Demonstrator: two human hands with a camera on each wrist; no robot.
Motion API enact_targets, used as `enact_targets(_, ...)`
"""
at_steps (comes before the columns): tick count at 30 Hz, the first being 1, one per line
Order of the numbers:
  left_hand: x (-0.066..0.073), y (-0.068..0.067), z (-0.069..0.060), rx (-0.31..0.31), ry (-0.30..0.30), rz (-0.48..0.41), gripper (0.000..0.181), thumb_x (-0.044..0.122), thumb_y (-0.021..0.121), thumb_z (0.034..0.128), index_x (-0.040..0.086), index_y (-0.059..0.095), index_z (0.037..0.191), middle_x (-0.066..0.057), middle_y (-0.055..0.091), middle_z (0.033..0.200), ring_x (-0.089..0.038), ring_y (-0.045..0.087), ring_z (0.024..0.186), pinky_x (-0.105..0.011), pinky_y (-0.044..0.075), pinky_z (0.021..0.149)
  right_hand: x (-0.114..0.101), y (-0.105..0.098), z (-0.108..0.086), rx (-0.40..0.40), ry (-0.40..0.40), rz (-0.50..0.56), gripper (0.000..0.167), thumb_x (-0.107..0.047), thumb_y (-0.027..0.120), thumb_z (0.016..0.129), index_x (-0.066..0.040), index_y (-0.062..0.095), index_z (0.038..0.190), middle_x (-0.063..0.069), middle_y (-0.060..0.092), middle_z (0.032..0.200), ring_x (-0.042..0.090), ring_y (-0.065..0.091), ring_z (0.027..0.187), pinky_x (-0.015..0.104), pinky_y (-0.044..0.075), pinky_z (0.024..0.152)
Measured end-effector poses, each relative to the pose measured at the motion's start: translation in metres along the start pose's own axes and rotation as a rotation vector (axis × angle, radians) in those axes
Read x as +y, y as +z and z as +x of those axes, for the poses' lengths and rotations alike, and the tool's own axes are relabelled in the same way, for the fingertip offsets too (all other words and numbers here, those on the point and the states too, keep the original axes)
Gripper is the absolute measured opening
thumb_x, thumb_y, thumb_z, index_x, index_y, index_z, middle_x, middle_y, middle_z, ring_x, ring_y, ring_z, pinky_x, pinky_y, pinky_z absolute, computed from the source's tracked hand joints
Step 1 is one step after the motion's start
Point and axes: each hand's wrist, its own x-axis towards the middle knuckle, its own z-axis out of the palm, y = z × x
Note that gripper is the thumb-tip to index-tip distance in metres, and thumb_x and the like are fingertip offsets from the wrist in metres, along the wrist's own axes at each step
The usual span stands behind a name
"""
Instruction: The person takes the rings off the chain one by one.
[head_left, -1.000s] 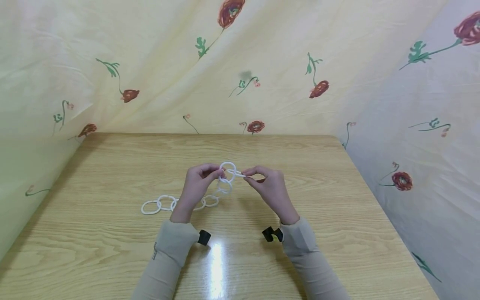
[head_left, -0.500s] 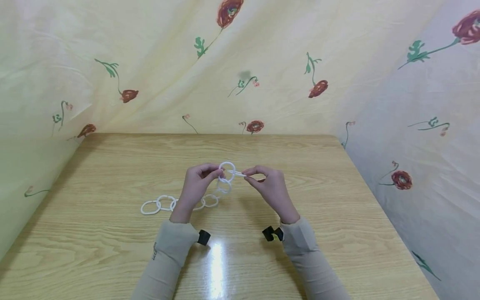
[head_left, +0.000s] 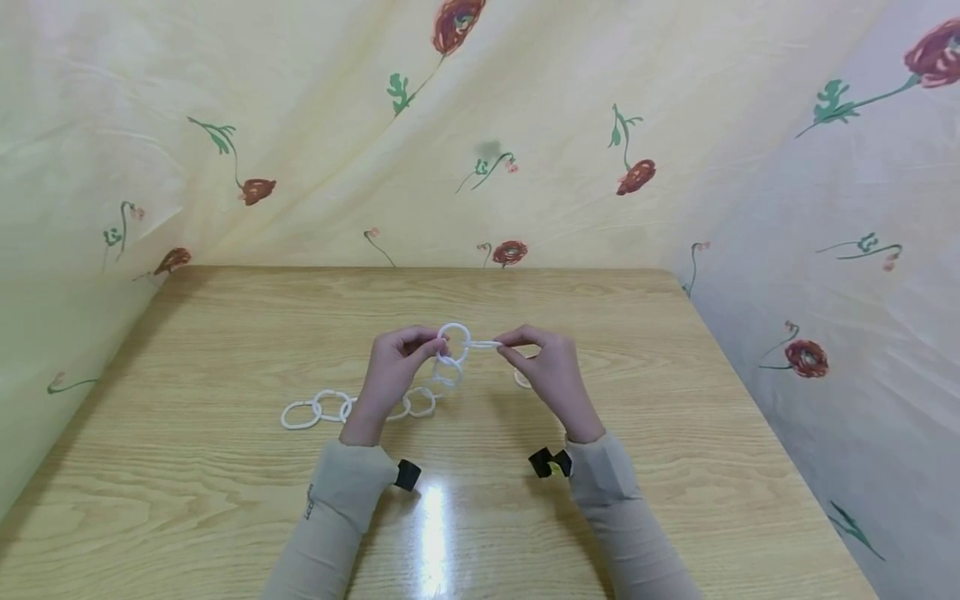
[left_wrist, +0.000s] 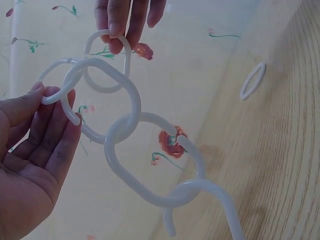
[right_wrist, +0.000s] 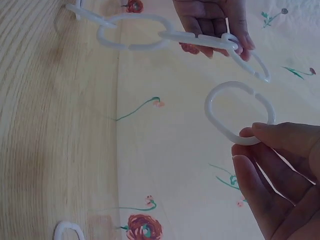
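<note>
In the head view my left hand pinches the upper end of a chain of white plastic links. From its fingers the chain hangs and runs down to the table, passing behind the left wrist. My right hand pinches one white oval link between thumb and fingers. A narrow gap in that link's outline shows in the right wrist view, where it stands apart from the chain's end link. Seen from the head, its left tip overlaps the edge of the chain's end ring.
Another loose white link lies on the wooden table, partly hidden behind my right hand in the head view. The far end of the chain rests on the table at left. A flower-patterned cloth stands behind and at both sides.
My right hand has moved slightly to the right, drawing its link outward from the ring in the left hand. The loose link behind it has come into view. My left hand has stayed still.
</note>
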Motion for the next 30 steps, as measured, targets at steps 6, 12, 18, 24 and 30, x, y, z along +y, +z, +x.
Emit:
enact_targets(6, 0.000, 0.000, 0.000, -0.003, 0.008, 0.002, 0.017, 0.002, 0.064, 0.0910, -0.012, 0.067, 0.101, -0.024, 0.070, 0.092, -0.002, 0.066, 0.077, -0.017, 0.056, 0.080, 0.009, -0.008, 0.003, 0.026, 0.048, -0.028, 0.010, -0.007, 0.073, 0.085, -0.004, 0.075, 0.094, 0.012, 0.075, 0.092, 0.025, 0.071, 0.089, 0.037, 0.058, 0.075)
enact_targets(12, -0.001, 0.000, 0.001, -0.005, 0.003, 0.003, 0.018, 0.002, 0.064, 0.0910, -0.013, 0.067, 0.102, -0.023, 0.070, 0.091, -0.002, 0.066, 0.077, -0.017, 0.056, 0.080, 0.013, -0.016, 0.006, 0.050, 0.083, -0.013, 0.011, -0.008, 0.073, 0.086, -0.003, 0.074, 0.095, 0.014, 0.075, 0.093, 0.027, 0.070, 0.089, 0.044, 0.057, 0.082)
enact_targets(18, -0.001, 0.001, 0.001, 0.000, -0.006, 0.009, 0.018, 0.003, 0.064, 0.0909, -0.012, 0.067, 0.101, -0.023, 0.070, 0.092, -0.002, 0.065, 0.077, -0.017, 0.056, 0.079, 0.017, -0.020, 0.007, 0.052, 0.105, -0.015, 0.012, -0.008, 0.072, 0.086, -0.004, 0.075, 0.097, 0.015, 0.075, 0.096, 0.028, 0.070, 0.091, 0.048, 0.055, 0.087)
enact_targets(24, -0.001, 0.001, 0.001, 0.001, 0.001, 0.012, 0.017, 0.002, 0.064, 0.0908, -0.012, 0.067, 0.101, -0.025, 0.070, 0.093, -0.002, 0.065, 0.077, -0.016, 0.056, 0.079, 0.020, -0.025, 0.008, 0.054, 0.128, -0.032, 0.013, -0.009, 0.072, 0.087, -0.003, 0.074, 0.099, 0.015, 0.075, 0.097, 0.028, 0.070, 0.091, 0.043, 0.056, 0.083)
enact_targets(30, 0.000, 0.001, 0.001, 0.003, -0.003, 0.017, 0.017, 0.002, 0.064, 0.0909, -0.011, 0.067, 0.101, -0.025, 0.070, 0.093, -0.002, 0.065, 0.078, -0.017, 0.056, 0.079, 0.025, -0.031, 0.010, 0.044, 0.179, -0.045, 0.015, -0.010, 0.071, 0.088, -0.003, 0.074, 0.101, 0.016, 0.074, 0.096, 0.027, 0.069, 0.087, 0.030, 0.060, 0.065)
